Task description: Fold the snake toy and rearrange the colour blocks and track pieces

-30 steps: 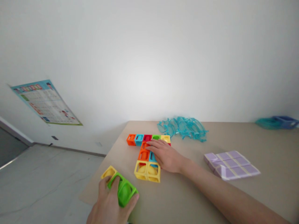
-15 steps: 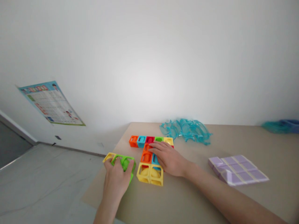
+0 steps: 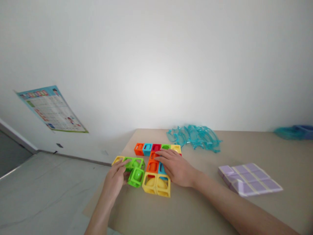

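My left hand [image 3: 116, 173] is closed on a piece of joined cube blocks [image 3: 136, 175], green with a yellow cube [image 3: 117, 159] at its left end. One finger lies over its top; the thumb is mostly hidden. That piece sits close to the left side of a larger block assembly, and I cannot tell if they touch. My right hand [image 3: 177, 166] lies with fingers stretched over the assembly's orange cubes [image 3: 152, 166] and blue cube [image 3: 161, 168]. Two yellow cubes [image 3: 156, 184] form its near end, and a row of multicoloured cubes [image 3: 147, 149] crosses the far end.
Turquoise see-through plastic pieces [image 3: 195, 137] lie at the table's back edge by the wall. A purple checked block-like piece [image 3: 251, 179] is on the right. Blue-green items [image 3: 294, 132] sit at the far right. The table's left edge [image 3: 97, 192] drops to the floor.
The green and yellow piece has shifted right, closer to the assembly, and turned so more green shows. My left hand has moved to its left side. My right hand stays almost in place.
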`<state>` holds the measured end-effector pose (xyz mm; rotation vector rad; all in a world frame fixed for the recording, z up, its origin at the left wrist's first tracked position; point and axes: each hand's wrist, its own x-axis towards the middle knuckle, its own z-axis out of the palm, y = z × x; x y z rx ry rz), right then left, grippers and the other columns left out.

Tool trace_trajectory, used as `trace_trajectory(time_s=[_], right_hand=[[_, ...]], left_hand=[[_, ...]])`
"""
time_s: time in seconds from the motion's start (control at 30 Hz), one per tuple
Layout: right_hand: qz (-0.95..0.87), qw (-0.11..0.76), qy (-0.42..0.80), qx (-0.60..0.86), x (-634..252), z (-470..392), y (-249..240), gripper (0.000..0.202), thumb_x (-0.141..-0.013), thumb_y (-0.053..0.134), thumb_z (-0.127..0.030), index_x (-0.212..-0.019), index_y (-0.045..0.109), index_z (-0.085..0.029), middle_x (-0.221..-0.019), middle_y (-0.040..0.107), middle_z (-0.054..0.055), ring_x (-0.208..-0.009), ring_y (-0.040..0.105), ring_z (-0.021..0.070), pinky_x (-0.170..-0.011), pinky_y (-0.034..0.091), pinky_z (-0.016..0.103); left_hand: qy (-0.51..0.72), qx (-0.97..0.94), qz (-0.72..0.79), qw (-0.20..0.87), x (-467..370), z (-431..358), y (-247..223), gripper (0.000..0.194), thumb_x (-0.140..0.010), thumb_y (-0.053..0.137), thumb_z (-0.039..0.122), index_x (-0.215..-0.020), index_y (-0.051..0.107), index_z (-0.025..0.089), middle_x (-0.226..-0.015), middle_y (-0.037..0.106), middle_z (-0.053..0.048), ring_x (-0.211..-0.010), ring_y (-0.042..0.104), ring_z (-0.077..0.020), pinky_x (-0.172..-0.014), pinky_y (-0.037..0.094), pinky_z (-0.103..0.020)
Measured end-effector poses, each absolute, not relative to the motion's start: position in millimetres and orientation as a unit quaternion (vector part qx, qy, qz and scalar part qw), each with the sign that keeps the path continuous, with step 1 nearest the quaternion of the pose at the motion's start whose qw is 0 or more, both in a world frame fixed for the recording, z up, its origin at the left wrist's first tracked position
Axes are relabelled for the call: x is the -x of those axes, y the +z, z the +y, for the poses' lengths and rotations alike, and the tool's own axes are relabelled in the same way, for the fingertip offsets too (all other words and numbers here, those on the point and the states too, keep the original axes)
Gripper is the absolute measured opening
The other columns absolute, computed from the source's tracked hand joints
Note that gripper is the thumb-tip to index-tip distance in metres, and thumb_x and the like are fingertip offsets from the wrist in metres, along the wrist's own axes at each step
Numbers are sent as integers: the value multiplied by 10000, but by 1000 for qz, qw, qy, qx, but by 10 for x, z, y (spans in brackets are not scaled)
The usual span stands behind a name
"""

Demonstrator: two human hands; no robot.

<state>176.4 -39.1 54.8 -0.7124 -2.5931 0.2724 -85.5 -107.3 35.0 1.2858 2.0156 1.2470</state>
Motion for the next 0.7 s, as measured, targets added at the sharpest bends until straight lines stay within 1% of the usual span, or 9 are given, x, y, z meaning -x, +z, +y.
trace_trajectory(time_s=[0.03, 0.07, 0.13, 0.2, 0.27, 0.43, 0.6, 0.67, 0.7], right_hand=[[-936, 219, 98, 257, -1764, -391, 547, 421, -869, 423, -137, -1263, 558, -199, -1351, 527, 85, -1280, 420, 247, -1080, 297, 442], [-936, 219, 98, 257, -1764, -391, 546, 419, -872, 422, -140, -1264, 557, -199, -1348, 529, 84, -1279, 419, 246, -1080, 296, 438], [-936, 220, 99, 257, -1764, -392, 543, 416, -874, 421, -143, -1263, 556, -201, -1342, 533, 82, -1275, 422, 242, -1077, 298, 433], [-935, 222, 99, 257, -1765, -394, 544, 410, -874, 422, -142, -1255, 562, -202, -1339, 536, 83, -1270, 426, 240, -1073, 301, 430], [-935, 223, 98, 256, -1764, -394, 545, 403, -875, 422, -143, -1246, 568, -199, -1340, 536, 87, -1268, 429, 239, -1072, 304, 428], [-936, 224, 92, 255, -1756, -383, 534, 397, -877, 415, -143, -1239, 569, -196, -1364, 519, 91, -1279, 424, 241, -1077, 304, 433], [-938, 212, 86, 259, -1740, -388, 533, 405, -867, 421, -139, -1246, 552, -197, -1361, 517, 90, -1280, 420, 249, -1077, 305, 441], [-940, 205, 82, 258, -1728, -391, 546, 416, -857, 424, -125, -1250, 545, -190, -1347, 527, 96, -1276, 423, 252, -1077, 304, 446], [-941, 202, 80, 260, -1720, -392, 555, 422, -851, 428, -118, -1252, 541, -185, -1338, 532, 102, -1273, 427, 254, -1076, 305, 446]], left_hand=[[445, -453, 728, 259, 886, -1114, 373, 374, -842, 439, 300, -1096, 671, 153, -1158, 650, -131, -767, 693, -203, -558, 564, -306], [430, -464, 727, 269, 919, -1150, 390, 382, -838, 458, 313, -1119, 669, 162, -1208, 627, -133, -776, 691, -201, -559, 565, -302], [391, -537, 716, 214, 990, -1190, 396, 373, -823, 513, 346, -1114, 688, 192, -1265, 590, -120, -872, 676, -209, -664, 577, -315], [361, -607, 693, 142, 1058, -1180, 360, 370, -826, 532, 385, -1105, 703, 212, -1249, 587, -111, -970, 646, -219, -787, 561, -328], [348, -638, 679, 100, 1104, -1127, 300, 386, -851, 506, 417, -1119, 700, 218, -1194, 599, -109, -1026, 619, -225, -843, 543, -336], [356, -660, 657, 79, 1070, -921, 191, 381, -888, 458, 396, -1146, 678, 222, -1100, 615, -90, -1035, 595, -207, -894, 511, -330], [362, -675, 640, 60, 953, -829, 176, 370, -902, 438, 362, -1176, 642, 218, -1137, 593, -91, -1098, 564, -206, -965, 453, -327], [363, -677, 639, 42, 940, -840, 176, 355, -908, 428, 371, -1145, 631, 203, -1140, 592, -91, -1096, 561, -206, -972, 438, -324], [363, -670, 647, 33, 946, -852, 176, 342, -912, 419, 385, -1104, 628, 194, -1110, 603, -90, -1053, 577, -205, -947, 448, -322]])
